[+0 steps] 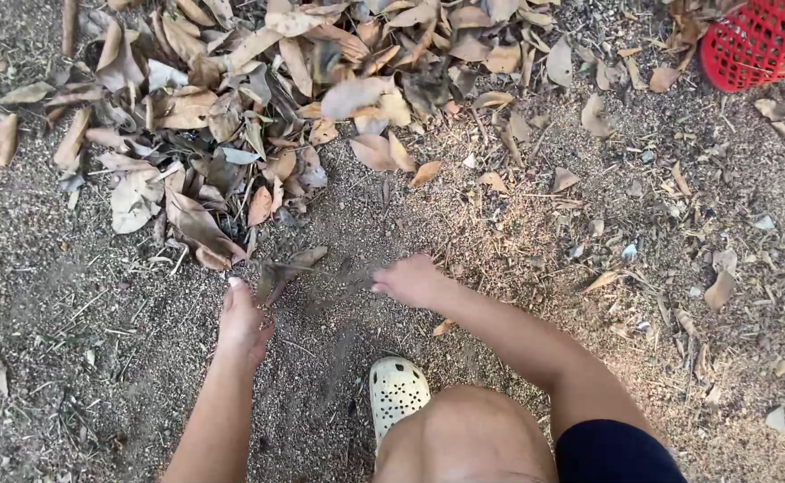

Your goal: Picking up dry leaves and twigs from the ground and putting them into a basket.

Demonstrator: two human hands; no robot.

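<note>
- Your left hand [242,324] lies low on the gritty ground [71,295], fingers together and nearly flat. It grips nothing, and its fingertips sit just beside a curled dry leaf [281,273] at the near edge of the leaf pile [232,98].
- Your right hand [410,280] is loosely curled with its fingers toward the same spot. Whether it pinches any bits I cannot tell, as the fingertips are blurred.
- The pile spreads across the upper left, and scattered leaves [589,116] trail off to the right toward the red basket [763,40] in the top right corner, well apart from both hands.
- To gather well, keep both palms low and angled inward, so that leaves slide between them rather than over them.
- Scoop under the leaves lightly, or you will likely lift grit and twigs as well.
- Mind your balance: your knee [464,434] and pale perforated clog [396,390] sit close behind your hands, leaving little room to draw back.
</note>
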